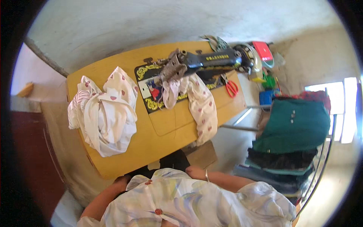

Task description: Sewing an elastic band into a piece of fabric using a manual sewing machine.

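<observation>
My left hand (121, 182) is low at the table's near edge, beside black cloth (174, 160) over my lap; its fingers are hidden. On the other side of that cloth, my right hand (195, 173) rests with a bangle at the wrist, and its fingers do not show clearly. Neither hand touches the black sewing machine (211, 60) on the table. Cream cloth with reddish motifs (202, 108) lies at the machine's needle end and hangs over the near edge. A crumpled white and cream garment (107, 117) sits at the table's left. Red-handled scissors (231, 89) lie at the right.
The yellow wooden tabletop (155, 149) spans the middle, against a pale wall. Folded clothes, a green one (298, 123) on top, are piled on a metal-framed rack at the right. A blue container (267, 97) and a red box (262, 52) stand beyond the machine.
</observation>
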`<state>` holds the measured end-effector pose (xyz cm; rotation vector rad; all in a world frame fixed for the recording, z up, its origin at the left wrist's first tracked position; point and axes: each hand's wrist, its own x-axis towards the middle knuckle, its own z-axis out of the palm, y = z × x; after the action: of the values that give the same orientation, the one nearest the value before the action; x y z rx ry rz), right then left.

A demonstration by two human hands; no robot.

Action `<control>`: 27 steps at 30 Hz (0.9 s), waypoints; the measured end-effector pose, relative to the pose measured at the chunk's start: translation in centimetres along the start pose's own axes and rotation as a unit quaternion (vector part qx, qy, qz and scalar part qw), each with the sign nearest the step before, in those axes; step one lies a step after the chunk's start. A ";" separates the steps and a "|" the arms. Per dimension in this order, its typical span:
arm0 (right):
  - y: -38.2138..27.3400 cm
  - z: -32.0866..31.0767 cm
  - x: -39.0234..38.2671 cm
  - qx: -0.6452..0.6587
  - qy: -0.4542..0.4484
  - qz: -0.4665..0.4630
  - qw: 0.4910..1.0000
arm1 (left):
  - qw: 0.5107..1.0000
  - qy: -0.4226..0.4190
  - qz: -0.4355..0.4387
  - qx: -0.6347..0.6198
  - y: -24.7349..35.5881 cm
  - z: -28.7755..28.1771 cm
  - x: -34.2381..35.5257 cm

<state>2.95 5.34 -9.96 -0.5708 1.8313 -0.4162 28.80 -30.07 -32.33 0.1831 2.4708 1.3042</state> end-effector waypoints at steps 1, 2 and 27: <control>2.0 -1.1 0.7 -0.056 0.006 -0.048 0.997 | 0.981 -0.125 -0.143 -0.033 8.1 -5.7 7.3; 3.6 -2.1 1.5 -0.108 0.005 -0.113 0.988 | 0.922 -0.244 -0.294 -0.057 16.4 -12.5 11.2; 18.6 -14.0 4.8 -0.255 -0.075 -0.191 0.945 | 0.914 -0.158 -0.246 -0.281 17.8 5.8 21.5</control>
<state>-14.89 17.94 -19.29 -1.2936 1.6763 -0.1377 9.97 -9.59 -25.82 -0.3247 1.6380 1.5318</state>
